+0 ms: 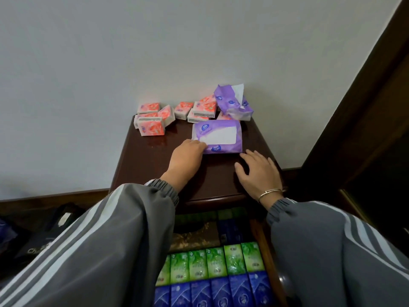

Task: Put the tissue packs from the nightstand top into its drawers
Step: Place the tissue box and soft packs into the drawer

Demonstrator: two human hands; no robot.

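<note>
A flat purple tissue pack [218, 135] lies on the dark wooden nightstand top [155, 165]. My left hand [188, 155] grips its near left corner. My right hand [259, 169] rests flat on the wood just below the pack's right corner, fingers spread. Behind it a crumpled, opened purple pack [232, 103] stands against the wall. Several small pink tissue packs [152, 120] are scattered along the back edge. Below, the open drawer [265, 251] holds rows of green packs [217, 262] and blue packs [221, 293].
A white wall rises behind the nightstand. A dark wooden frame [365, 107] runs diagonally at the right. Dark bags [44, 229] lie on the floor at the left. A brownish wrapper [192, 238] sits in the drawer's back part.
</note>
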